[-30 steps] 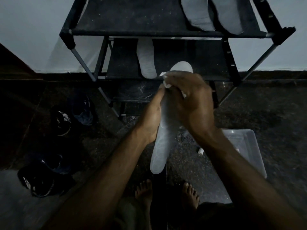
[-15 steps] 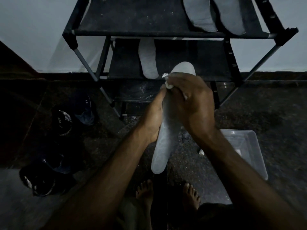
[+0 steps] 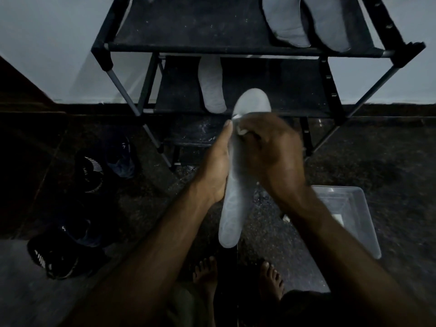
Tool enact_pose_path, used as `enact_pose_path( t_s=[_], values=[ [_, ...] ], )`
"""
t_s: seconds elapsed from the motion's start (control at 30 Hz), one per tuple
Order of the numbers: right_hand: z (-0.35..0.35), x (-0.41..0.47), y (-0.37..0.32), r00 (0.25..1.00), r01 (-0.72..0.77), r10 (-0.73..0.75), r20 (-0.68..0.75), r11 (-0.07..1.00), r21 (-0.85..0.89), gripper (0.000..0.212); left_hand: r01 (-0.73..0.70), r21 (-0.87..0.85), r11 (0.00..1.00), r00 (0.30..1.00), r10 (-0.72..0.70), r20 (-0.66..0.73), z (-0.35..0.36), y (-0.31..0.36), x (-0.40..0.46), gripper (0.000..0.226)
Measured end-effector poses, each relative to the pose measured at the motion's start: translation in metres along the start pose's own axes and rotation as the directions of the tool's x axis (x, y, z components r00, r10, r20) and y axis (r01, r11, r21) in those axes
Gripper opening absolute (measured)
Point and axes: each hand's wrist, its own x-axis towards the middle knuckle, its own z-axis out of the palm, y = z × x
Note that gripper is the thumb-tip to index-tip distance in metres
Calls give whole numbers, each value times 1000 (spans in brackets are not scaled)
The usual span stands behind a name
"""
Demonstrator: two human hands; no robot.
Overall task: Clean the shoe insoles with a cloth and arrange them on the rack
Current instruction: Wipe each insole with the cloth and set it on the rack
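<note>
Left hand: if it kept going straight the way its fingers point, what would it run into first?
Probably the front edge of the rack's middle shelf, near the insole lying there. The left hand points up along the held insole toward it, though depth is unclear.

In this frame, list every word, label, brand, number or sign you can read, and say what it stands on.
No text can be read anywhere.
Black shoe with white stripes: white markings only, no letters readable.
Dark blue shoe: small pale mark, too blurred to read.
Black shoe nearest the camera: white marks, too dim to read.
Clear plastic tub: small white patch, no readable print.
Pale grey insole held in both hands: faint pattern, no lettering.
</note>
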Motion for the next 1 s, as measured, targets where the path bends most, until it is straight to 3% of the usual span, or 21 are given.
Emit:
enact_pose_path(
  t_s=[0.17, 0.33, 0.5, 0.63, 0.7, 0.8, 0.93, 1.0],
  values=[
    [-1, 3, -5, 999, 42, -42, 28, 999, -13, 18, -11, -53, 999, 1000, 10, -10, 3, 6, -5, 52],
    [-12, 6, 21, 995, -88, 86, -50, 995, -47, 18, 25, -47, 999, 1000, -26, -11, 9, 3, -6, 49],
    [3, -1, -9, 995, 76, -75, 62, 997, -22, 14, -86, -27, 996, 983, 80, -166, 21, 15, -13, 54],
    [-6, 8, 9, 1000, -5, 6, 30, 999, -45, 13, 11, 108, 994, 993, 1, -114, 8, 8, -4, 59],
    [-12, 9, 22, 999, -31, 30, -13, 996, -83, 11, 58, 81, 995, 993, -50, -104, 7, 6, -5, 60],
    [-7, 4, 14, 1000, -20, 20, -10, 999, -33, 10, 38, 206, 978, 992, -11, -129, 11, 6, -4, 60],
    [6, 0, -5, 994, 59, -61, 94, 998, 25, 17, -8, 160, 987, 978, 41, -205, 9, 16, -3, 62],
    [1, 3, 2, 997, 25, -24, 77, 1000, -7, 13, -4, 238, 971, 982, 49, -183, 7, 12, -3, 65]
  ],
)
